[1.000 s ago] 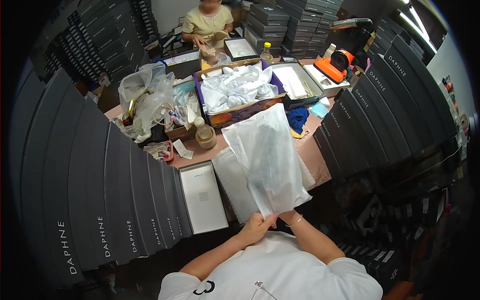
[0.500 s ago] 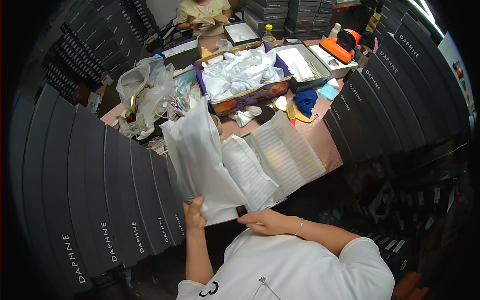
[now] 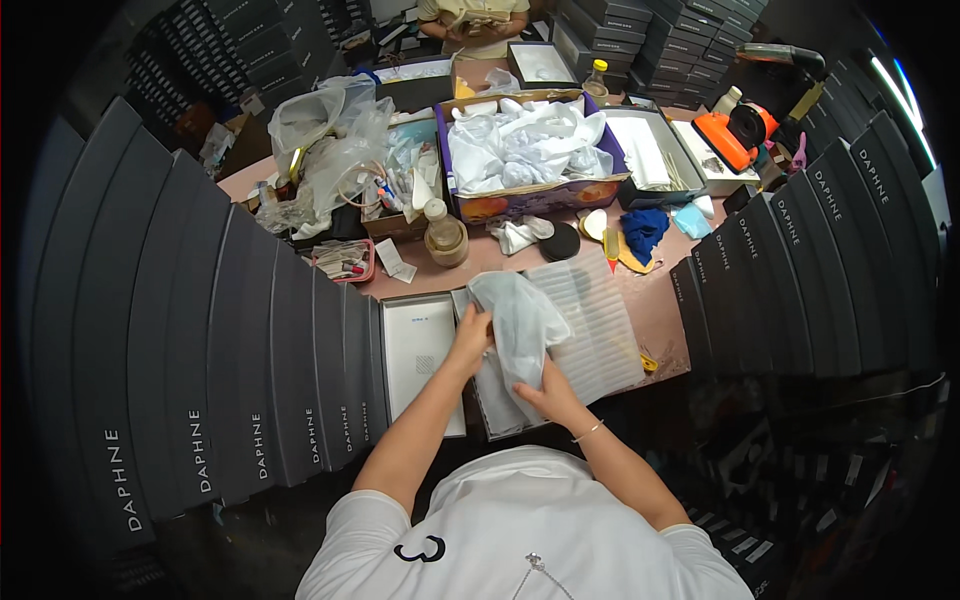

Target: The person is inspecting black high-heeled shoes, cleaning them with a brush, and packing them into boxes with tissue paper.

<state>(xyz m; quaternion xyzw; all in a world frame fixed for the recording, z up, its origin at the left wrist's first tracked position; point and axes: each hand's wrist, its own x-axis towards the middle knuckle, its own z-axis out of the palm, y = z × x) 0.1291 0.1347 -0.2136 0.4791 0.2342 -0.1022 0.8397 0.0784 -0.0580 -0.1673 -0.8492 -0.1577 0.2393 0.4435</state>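
A translucent white bag [image 3: 520, 325] lies crumpled over an open white box [image 3: 590, 335] lined with ribbed tissue at the table's near edge. My left hand [image 3: 470, 338] grips the bag's left edge. My right hand [image 3: 550, 392] holds the bag's lower end against the box. A grey box lid [image 3: 418, 360] lies flat just left of my left hand.
Stacks of dark shoe boxes [image 3: 200, 350] wall in both sides, the right stack [image 3: 810, 270] close to the table. A cardboard box of white bags [image 3: 525, 150], a small bottle [image 3: 443, 232], clear plastic bags [image 3: 330, 140], an orange tape dispenser [image 3: 730, 135] and another person [image 3: 470, 22] lie beyond.
The bag was held up spread wide, then swung to the left; now it is lowered and bunched on the open box, both hands on it.
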